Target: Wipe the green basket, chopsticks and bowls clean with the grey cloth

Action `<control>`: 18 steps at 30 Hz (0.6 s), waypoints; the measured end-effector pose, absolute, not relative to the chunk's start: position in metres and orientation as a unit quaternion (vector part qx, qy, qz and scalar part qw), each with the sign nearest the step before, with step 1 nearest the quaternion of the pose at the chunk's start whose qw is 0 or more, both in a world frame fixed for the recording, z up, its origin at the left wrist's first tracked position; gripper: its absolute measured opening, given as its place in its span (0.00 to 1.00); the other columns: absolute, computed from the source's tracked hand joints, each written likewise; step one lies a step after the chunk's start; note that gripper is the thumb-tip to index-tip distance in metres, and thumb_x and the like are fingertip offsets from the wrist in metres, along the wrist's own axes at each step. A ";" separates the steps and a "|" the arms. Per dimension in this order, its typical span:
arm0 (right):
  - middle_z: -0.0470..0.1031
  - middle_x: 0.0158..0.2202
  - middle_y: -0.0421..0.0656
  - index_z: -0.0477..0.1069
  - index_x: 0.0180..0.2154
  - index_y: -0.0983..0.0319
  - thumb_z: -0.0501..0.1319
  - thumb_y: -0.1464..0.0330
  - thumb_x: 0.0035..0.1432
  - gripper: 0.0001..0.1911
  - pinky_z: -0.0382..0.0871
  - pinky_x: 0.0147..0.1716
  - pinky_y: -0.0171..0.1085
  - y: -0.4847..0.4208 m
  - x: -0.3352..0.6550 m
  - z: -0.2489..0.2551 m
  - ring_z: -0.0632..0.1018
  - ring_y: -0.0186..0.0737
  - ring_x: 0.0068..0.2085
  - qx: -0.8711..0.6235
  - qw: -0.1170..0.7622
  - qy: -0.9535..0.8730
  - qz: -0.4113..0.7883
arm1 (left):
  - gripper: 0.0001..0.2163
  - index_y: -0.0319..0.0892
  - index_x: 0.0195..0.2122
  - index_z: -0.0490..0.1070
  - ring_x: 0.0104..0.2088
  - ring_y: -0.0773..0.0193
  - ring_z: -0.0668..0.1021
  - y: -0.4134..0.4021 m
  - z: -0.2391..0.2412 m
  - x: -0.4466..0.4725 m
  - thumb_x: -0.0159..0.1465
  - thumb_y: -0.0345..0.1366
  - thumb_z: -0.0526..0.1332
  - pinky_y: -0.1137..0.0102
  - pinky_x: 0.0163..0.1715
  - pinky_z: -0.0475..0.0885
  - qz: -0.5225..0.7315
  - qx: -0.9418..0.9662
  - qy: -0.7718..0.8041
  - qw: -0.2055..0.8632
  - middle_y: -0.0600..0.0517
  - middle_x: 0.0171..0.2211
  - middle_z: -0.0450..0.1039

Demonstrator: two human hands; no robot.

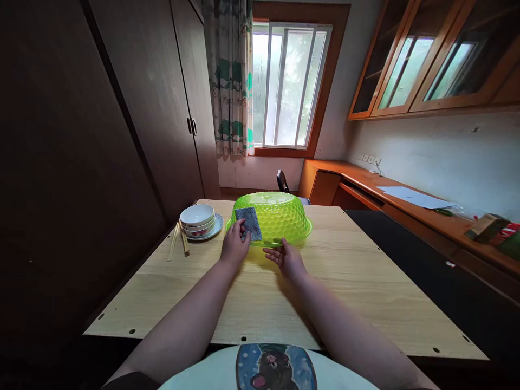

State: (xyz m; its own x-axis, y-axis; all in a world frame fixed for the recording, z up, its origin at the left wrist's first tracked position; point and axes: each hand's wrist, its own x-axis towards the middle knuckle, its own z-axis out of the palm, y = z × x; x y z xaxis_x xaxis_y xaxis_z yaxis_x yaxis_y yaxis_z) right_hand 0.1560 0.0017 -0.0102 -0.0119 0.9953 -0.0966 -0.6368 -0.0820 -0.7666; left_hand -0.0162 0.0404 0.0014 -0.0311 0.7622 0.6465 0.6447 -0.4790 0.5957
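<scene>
A bright green plastic basin [280, 216] lies upside down on the light wooden table [349, 281]. My left hand [234, 245] presses a grey scouring pad [249, 222] flat against the basin's left side, fingers closed on the pad. My right hand [286, 257] rests at the basin's near rim, fingers curled under the edge and gripping it.
Left of the basin stands a stack of white bowls on a plate [199, 220], with wooden chopsticks [179, 240] beside it. A dark wardrobe [122, 135] is close on the left. A wooden desk [406, 200] with papers runs along the right wall. A chair back [281, 181] shows behind the table.
</scene>
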 end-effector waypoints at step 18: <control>0.77 0.25 0.40 0.67 0.33 0.60 0.57 0.61 0.60 0.09 0.74 0.26 0.35 0.008 0.168 -0.005 0.80 0.39 0.27 -0.350 0.655 -0.227 0.630 | 0.24 0.43 0.57 0.58 0.59 0.53 0.66 0.038 -0.009 -0.007 0.61 0.38 0.62 0.55 0.59 0.62 0.647 0.515 0.554 0.096 0.40 0.58 0.61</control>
